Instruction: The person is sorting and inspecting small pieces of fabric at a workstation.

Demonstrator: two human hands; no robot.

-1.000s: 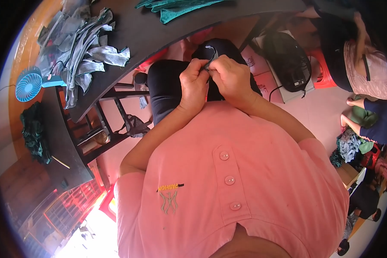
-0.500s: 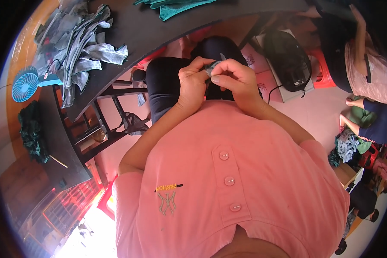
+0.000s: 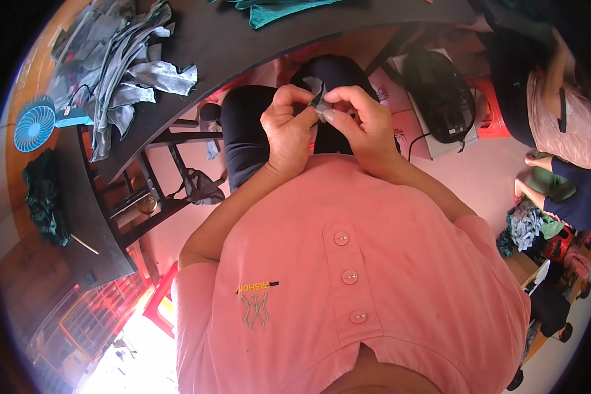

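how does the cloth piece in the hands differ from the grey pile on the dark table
The cloth piece is small; the grey pile is far larger, with many overlapping strips. The cloth piece is pinched between left hand and right hand; the grey pile lies untouched on the dark table. Both show grey fabric.

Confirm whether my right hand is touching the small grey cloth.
Touching. The head view shows the right hand pinching the lower end of the small grey cloth between thumb and forefinger, with no gap visible.
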